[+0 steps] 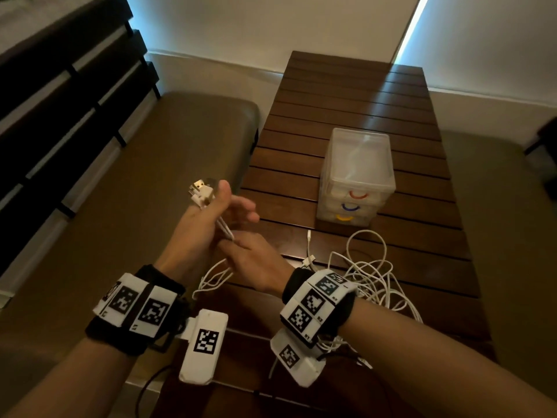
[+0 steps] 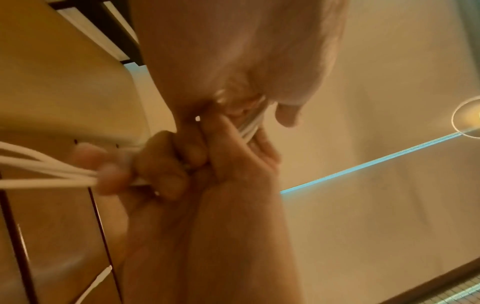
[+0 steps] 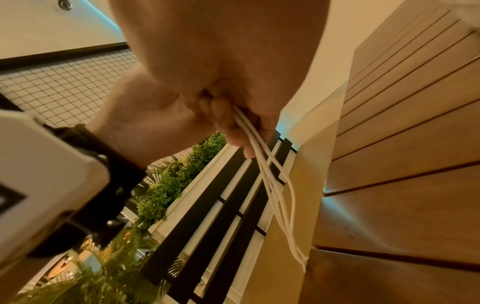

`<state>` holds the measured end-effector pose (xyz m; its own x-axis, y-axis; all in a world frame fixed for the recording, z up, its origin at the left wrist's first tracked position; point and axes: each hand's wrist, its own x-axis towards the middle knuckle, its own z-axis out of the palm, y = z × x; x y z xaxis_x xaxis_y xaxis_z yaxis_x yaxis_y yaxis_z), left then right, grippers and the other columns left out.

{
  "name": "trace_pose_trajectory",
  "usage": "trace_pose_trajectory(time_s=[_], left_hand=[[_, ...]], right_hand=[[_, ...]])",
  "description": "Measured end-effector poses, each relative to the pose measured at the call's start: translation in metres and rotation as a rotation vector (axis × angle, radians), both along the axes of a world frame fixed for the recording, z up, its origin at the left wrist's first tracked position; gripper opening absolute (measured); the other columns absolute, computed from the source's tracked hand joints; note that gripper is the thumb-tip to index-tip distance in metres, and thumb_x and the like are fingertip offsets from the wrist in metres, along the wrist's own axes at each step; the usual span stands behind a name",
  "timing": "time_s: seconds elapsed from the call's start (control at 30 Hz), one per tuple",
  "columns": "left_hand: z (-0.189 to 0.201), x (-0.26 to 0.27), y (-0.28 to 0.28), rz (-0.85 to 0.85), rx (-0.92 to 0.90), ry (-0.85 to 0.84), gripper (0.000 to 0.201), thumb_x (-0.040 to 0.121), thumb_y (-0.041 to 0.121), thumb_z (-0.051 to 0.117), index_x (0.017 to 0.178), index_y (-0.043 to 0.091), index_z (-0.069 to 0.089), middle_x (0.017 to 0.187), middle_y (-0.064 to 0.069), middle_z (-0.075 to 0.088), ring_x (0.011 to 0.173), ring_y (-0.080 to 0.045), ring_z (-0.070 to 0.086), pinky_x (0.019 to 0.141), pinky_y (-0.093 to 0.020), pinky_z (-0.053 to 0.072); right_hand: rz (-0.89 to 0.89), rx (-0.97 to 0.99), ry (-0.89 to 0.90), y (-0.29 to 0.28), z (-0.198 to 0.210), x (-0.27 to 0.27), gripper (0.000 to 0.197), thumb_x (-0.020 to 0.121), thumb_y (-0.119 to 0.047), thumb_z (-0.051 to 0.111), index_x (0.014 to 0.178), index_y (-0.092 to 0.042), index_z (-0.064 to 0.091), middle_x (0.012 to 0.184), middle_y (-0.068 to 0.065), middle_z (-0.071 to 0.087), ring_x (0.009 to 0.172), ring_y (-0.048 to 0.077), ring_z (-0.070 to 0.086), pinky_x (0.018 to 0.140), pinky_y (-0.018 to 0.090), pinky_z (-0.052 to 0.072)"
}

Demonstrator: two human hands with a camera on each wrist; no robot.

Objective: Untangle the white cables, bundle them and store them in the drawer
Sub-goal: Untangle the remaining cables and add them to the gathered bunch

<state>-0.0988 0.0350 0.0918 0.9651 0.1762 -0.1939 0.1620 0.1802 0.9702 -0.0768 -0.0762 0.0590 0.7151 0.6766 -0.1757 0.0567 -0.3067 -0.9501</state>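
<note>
Several white cables [image 1: 372,274] lie tangled on the near part of the slatted wooden table [image 1: 346,95]. My left hand [image 1: 215,206] is raised over the table's left edge and pinches their USB plugs [image 1: 200,191] under the thumb. Just below it my right hand [image 1: 248,259] grips the same strands [image 1: 226,230] in curled fingers. The right wrist view shows the cables [image 3: 272,181] hanging from my right hand [image 3: 228,123] down to the table edge. In the left wrist view the strands [image 2: 39,170] leave the right hand's fingers [image 2: 166,164] sideways. A translucent drawer unit [image 1: 357,164] with red, blue and yellow handles stands mid-table, its drawers closed.
A brown cushioned bench [image 1: 135,176] lies left of the table, with dark slats [image 1: 66,95] behind it. Loose cable ends [image 1: 309,251] rest in front of the drawer unit. Another cushion [image 1: 497,236] sits to the right. Green plants [image 3: 166,185] show in the right wrist view.
</note>
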Motion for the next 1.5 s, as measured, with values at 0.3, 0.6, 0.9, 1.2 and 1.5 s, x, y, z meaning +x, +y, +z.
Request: trace_pose_trajectory(time_s=[0.3,0.6,0.9,1.2,1.5], left_hand=[[-0.038,0.026,-0.011,0.094,0.034,0.035,0.050,0.104,0.033,0.037,0.058,0.015,0.033,0.048,0.001,0.030,0.043,-0.014,0.031,0.047,-0.031,0.038],[-0.067,0.042,-0.049,0.088,0.131,0.200,0.041,0.092,0.036,0.062,0.058,0.027,0.042,0.051,0.008,0.033,0.040,-0.005,0.028,0.038,-0.017,0.023],[-0.064,0.038,-0.062,0.133,-0.163,0.150,0.050,0.101,0.042,0.038,0.085,0.005,0.068,0.049,0.005,0.027,0.036,-0.005,0.020,0.035,-0.020,0.017],[-0.061,0.010,-0.068,0.220,-0.356,0.056,0.035,0.084,0.048,0.057,0.077,0.014,0.053,0.050,0.005,0.033,0.031,-0.004,0.020,0.031,-0.017,0.016],[-0.066,-0.011,-0.061,-0.117,-0.320,0.162,0.048,0.091,0.048,0.045,0.085,0.009,0.072,0.057,-0.002,0.049,0.029,-0.003,0.027,0.029,-0.015,0.021]], right_hand=[[0.031,-0.677,-0.261,-0.069,-0.043,0.053,0.019,0.094,-0.027,0.055,0.103,-0.012,0.064,0.109,0.007,0.066,0.110,0.025,0.061,0.080,0.027,0.047],[0.205,-1.122,-0.371,-0.094,-0.074,0.075,0.024,0.097,-0.015,0.050,0.112,-0.002,0.063,0.116,0.018,0.063,0.108,0.034,0.061,0.087,0.039,0.051],[-0.204,-0.368,-0.466,-0.102,-0.026,0.051,0.012,0.098,-0.028,0.053,0.093,-0.019,0.058,0.077,-0.006,0.063,0.069,0.011,0.059,0.064,0.033,0.049],[-0.327,-0.068,-0.601,-0.110,-0.026,-0.007,0.011,0.097,-0.021,0.056,0.099,-0.017,0.066,0.088,-0.009,0.063,0.073,-0.003,0.051,0.068,0.013,0.038],[-0.191,-0.137,-0.586,-0.103,-0.037,-0.028,0.019,0.097,-0.031,0.055,0.107,-0.021,0.068,0.101,-0.005,0.070,0.089,0.009,0.062,0.078,0.030,0.049]])
